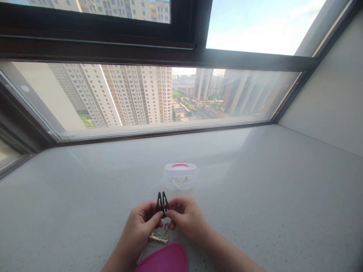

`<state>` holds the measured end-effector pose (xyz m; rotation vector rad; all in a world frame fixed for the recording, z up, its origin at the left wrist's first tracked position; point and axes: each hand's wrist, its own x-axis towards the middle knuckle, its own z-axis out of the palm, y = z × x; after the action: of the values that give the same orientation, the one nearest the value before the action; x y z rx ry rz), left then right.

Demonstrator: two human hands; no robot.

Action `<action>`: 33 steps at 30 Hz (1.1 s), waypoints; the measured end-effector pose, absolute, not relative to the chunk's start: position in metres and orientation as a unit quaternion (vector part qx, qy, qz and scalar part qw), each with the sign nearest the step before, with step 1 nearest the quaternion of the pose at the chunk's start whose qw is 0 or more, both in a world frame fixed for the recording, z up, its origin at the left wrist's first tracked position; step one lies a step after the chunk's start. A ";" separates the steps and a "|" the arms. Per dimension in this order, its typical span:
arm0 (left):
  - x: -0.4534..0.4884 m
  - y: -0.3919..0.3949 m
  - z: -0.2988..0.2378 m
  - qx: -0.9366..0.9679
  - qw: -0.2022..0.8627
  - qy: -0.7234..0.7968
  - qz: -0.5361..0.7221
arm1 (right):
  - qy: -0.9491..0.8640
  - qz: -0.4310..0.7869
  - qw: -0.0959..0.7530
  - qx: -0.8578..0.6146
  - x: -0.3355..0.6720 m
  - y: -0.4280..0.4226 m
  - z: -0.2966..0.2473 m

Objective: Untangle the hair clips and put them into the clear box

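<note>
Two black snap hair clips [162,203] are held upright side by side, their narrow ends pointing up. My left hand [143,221] pinches the left clip between thumb and fingers. The right clip is pinched the same way by my right hand [185,216]. Just below the fingers lie a small ring-shaped item [166,226] and a gold-coloured hair clip [158,238], both partly hidden by my hands. A pink lid or tray [166,260] sits nearest to me, cut off by the lower edge of the view.
Beyond my hands stands a translucent plastic box [180,176] with a pink handle and a few thin metallic items inside. The pale speckled sill [255,189] runs up to a dark-framed window [159,134]. A white wall [334,94] bounds the right side.
</note>
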<state>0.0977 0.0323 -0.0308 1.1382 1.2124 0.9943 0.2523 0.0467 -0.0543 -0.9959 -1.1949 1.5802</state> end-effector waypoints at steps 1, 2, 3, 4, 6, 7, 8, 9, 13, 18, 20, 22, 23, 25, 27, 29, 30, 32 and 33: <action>0.098 0.032 -0.030 0.486 0.565 0.516 0.423 | -0.481 0.638 0.446 -0.403 0.252 0.047 -0.054; 0.098 0.032 -0.030 0.487 0.564 0.517 0.421 | -0.480 0.638 0.446 -0.404 0.252 0.047 -0.054; 0.098 0.032 -0.029 0.487 0.564 0.517 0.421 | -0.479 0.638 0.446 -0.405 0.252 0.047 -0.054; 0.098 0.032 -0.029 0.487 0.564 0.518 0.420 | -0.478 0.639 0.446 -0.406 0.252 0.047 -0.053; 0.098 0.032 -0.030 0.489 0.566 0.516 0.417 | -0.475 0.640 0.445 -0.408 0.252 0.047 -0.053; 0.098 0.033 -0.030 0.491 0.567 0.514 0.416 | -0.474 0.641 0.444 -0.409 0.252 0.046 -0.052; 0.097 0.033 -0.031 0.494 0.569 0.511 0.414 | -0.474 0.641 0.443 -0.409 0.252 0.046 -0.052; 0.097 0.033 -0.032 0.497 0.570 0.508 0.412 | -0.474 0.641 0.443 -0.409 0.252 0.046 -0.052; 0.095 0.034 -0.035 0.502 0.567 0.509 0.409 | -0.475 0.642 0.444 -0.406 0.252 0.046 -0.050; 0.094 0.033 -0.034 0.504 0.564 0.511 0.409 | -0.484 0.634 0.446 -0.407 0.253 0.047 -0.050; 0.094 0.033 -0.035 0.508 0.564 0.508 0.408 | -0.488 0.630 0.448 -0.404 0.254 0.047 -0.050; 0.093 0.033 -0.035 0.511 0.564 0.505 0.406 | -0.492 0.630 0.447 -0.402 0.254 0.047 -0.050; 0.093 0.033 -0.035 0.512 0.565 0.505 0.405 | -0.492 0.631 0.446 -0.401 0.254 0.047 -0.050; 0.093 0.033 -0.035 0.511 0.566 0.506 0.405 | -0.491 0.632 0.444 -0.402 0.254 0.047 -0.050; 0.093 0.033 -0.035 0.508 0.567 0.507 0.405 | -0.490 0.634 0.441 -0.404 0.254 0.046 -0.049; 0.094 0.033 -0.034 0.504 0.569 0.507 0.406 | -0.491 0.635 0.438 -0.405 0.254 0.046 -0.048; 0.094 0.033 -0.033 0.502 0.569 0.508 0.407 | -0.491 0.636 0.438 -0.404 0.254 0.046 -0.048; 0.095 0.033 -0.032 0.499 0.569 0.509 0.410 | -0.490 0.639 0.438 -0.400 0.254 0.046 -0.049; 0.095 0.033 -0.031 0.499 0.570 0.508 0.410 | -0.490 0.640 0.439 -0.397 0.254 0.046 -0.050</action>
<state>0.0952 0.0330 -0.0314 1.1716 1.1931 0.9621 0.2539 0.0461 -0.0498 -0.9875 -1.2169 1.5913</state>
